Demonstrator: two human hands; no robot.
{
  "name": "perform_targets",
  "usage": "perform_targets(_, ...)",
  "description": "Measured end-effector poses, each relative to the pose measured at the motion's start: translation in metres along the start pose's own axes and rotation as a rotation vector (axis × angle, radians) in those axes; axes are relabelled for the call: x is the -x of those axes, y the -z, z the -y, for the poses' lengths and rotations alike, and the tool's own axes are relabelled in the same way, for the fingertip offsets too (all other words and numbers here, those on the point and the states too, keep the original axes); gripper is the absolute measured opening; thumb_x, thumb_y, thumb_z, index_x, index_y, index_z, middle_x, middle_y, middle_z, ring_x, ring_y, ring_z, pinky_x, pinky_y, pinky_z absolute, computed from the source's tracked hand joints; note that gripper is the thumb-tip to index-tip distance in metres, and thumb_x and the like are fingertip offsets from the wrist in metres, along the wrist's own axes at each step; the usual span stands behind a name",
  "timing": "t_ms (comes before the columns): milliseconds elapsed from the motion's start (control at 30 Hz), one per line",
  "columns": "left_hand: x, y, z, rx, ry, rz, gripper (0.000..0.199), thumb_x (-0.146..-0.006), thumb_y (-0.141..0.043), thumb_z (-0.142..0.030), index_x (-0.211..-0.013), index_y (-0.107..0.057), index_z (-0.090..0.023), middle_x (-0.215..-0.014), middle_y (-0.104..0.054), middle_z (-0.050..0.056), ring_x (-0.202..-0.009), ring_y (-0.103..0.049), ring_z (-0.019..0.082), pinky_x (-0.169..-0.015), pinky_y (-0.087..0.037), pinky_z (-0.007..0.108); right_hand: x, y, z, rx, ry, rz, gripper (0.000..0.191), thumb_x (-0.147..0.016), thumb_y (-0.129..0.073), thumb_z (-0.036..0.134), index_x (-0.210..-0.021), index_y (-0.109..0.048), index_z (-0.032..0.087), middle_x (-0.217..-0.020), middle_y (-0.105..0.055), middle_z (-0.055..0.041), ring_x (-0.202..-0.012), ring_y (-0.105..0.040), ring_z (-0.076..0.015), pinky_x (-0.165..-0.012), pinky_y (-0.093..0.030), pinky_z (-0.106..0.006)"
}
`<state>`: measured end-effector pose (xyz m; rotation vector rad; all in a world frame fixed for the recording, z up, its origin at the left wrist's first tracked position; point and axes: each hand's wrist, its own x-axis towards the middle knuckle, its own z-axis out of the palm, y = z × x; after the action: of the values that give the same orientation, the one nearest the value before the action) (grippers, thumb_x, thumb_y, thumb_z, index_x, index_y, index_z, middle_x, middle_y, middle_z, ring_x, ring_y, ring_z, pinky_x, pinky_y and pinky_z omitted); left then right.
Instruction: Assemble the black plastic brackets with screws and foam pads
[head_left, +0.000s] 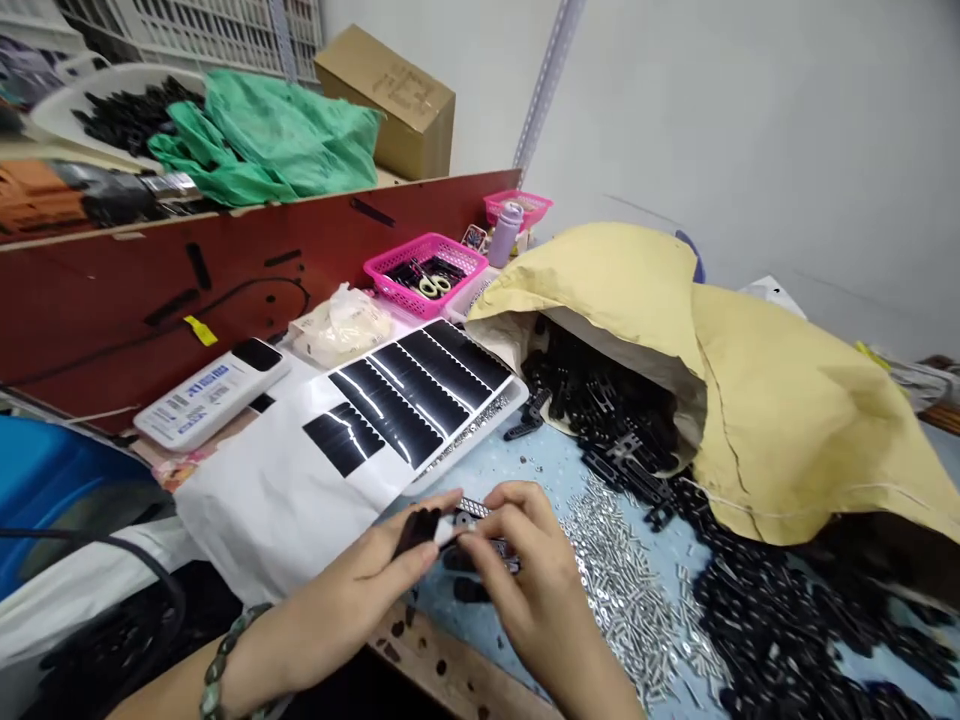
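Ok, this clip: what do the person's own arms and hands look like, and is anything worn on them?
The left hand and right hand are bare, without gloves or sleeves. A bracelet of rounded grey-green beads circles the left wrist.

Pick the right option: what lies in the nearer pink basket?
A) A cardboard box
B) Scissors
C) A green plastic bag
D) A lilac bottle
B: a pair of scissors with pale yellow handles lies inside the nearer pink plastic basket.
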<state>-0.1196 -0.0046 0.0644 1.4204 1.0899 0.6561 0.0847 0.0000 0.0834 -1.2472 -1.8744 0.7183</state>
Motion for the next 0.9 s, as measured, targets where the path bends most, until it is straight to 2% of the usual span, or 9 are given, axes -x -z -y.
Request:
perform_targets(67,0.001,-0.006,0.007,-0.11,-0.071,-0.07,0.045,-0.1,-0.039,-0.039,-0.144,-0.035,-0.035,-0.146,-0.045,0.0,-0.128,-0.049,0.025,-0.107,-0.042,0.041,0.008,0.009,-0.012,-0.077,-0.19,-0.123,0.021,-0.09,-0.055,0.03,-0.072,-0.059,0.02,-0.09,-0.054,-0.0052,-0.077,-0.056,-0.0168,-0.059,-0.048,-0.026)
perform_targets(133,0.004,-0.011,0.017,-0.358,-0.23,-0.096,0.041,-0.099,-0.042,-0.03,-0.139,-0.043,-0.033,-0.142,-0.05,0.0,-0.125,-0.051,0.024,-0.104,-0.045,0.039,0.02,0.013,-0.028,-0.14,-0.368,-0.223,0.026,-0.086,-0.061,0.037,-0.067,-0.059,0.019,-0.091,-0.054,-0.0061,-0.074,-0.054,-0.0169,-0.052,-0.044,-0.024)
perform_targets(200,0.006,-0.017,0.029,-0.656,-0.414,-0.067,0.04,-0.093,-0.047,-0.02,-0.133,-0.052,-0.028,-0.138,-0.053,0.002,-0.126,-0.049,0.025,-0.103,-0.044,0.039,0.033,0.01,-0.045,-0.201,-0.461,-0.254,0.028,-0.081,-0.065,0.04,-0.064,-0.06,0.018,-0.091,-0.055,-0.007,-0.074,-0.054,-0.0178,-0.051,-0.043,-0.025)
perform_targets(267,0.006,-0.023,0.041,-0.864,-0.524,-0.043,0.046,-0.087,-0.051,-0.014,-0.132,-0.053,-0.024,-0.137,-0.055,0.002,-0.125,-0.047,0.026,-0.102,-0.041,0.041,0.043,-0.001,-0.057,-0.247,-0.505,-0.255,0.029,-0.079,-0.067,0.04,-0.061,-0.06,0.018,-0.09,-0.054,-0.0069,-0.074,-0.055,-0.0179,-0.055,-0.044,-0.026)
perform_targets(333,0.006,-0.029,0.049,-0.959,-0.545,-0.054,0.052,-0.083,-0.052,-0.011,-0.133,-0.051,-0.023,-0.137,-0.055,0.001,-0.124,-0.047,0.026,-0.101,-0.035,0.042,0.048,-0.014,-0.063,-0.267,-0.529,-0.251,0.03,-0.079,-0.067,0.04,-0.059,-0.06,0.018,-0.089,-0.054,-0.0064,-0.071,-0.055,-0.0169,-0.059,-0.046,-0.027)
perform_targets(433,0.005,-0.033,0.055,-0.988,-0.529,-0.061,0.053,-0.081,-0.052,-0.012,-0.133,-0.051,-0.023,-0.138,-0.054,-0.001,-0.124,-0.045,0.025,-0.1,-0.028,0.042,0.049,-0.028,-0.063,-0.241,-0.537,-0.275,0.031,-0.078,-0.066,0.039,-0.056,-0.059,0.018,-0.087,-0.054,-0.0062,-0.069,-0.055,-0.0161,-0.061,-0.047,-0.028)
perform_targets(567,0.005,-0.033,0.055,-0.991,-0.494,-0.012,0.057,-0.08,-0.053,-0.012,-0.135,-0.048,-0.022,-0.141,-0.051,-0.002,-0.125,-0.042,0.024,-0.101,-0.023,0.041,0.048,-0.031,-0.06,-0.198,-0.535,-0.288,0.029,-0.077,-0.064,0.037,-0.056,-0.059,0.018,-0.084,-0.055,-0.0064,-0.065,-0.054,-0.0154,-0.055,-0.046,-0.026)
perform_targets(733,0.005,-0.036,0.051,-0.996,-0.478,-0.006,0.056,-0.082,-0.056,-0.016,-0.137,-0.046,-0.023,-0.139,-0.053,-0.001,-0.123,-0.044,0.024,-0.101,-0.022,0.04,0.051,-0.032,-0.061,-0.134,-0.522,-0.279,0.03,-0.078,-0.062,0.036,-0.055,-0.058,0.018,-0.082,-0.055,-0.0058,-0.06,-0.053,-0.0134,-0.053,-0.046,-0.024)
perform_targets(900,-0.001,-0.042,0.05,-1.053,-0.504,-0.035,0.056,-0.083,-0.064,-0.03,-0.137,-0.047,-0.022,-0.131,-0.06,0.002,-0.114,-0.05,0.024,-0.096,-0.027,0.039,0.054,-0.033,-0.062,-0.078,-0.508,-0.265,0.03,-0.08,-0.06,0.036,-0.056,-0.058,0.018,-0.081,-0.055,-0.0055,-0.058,-0.054,-0.0129,-0.051,-0.045,-0.023)
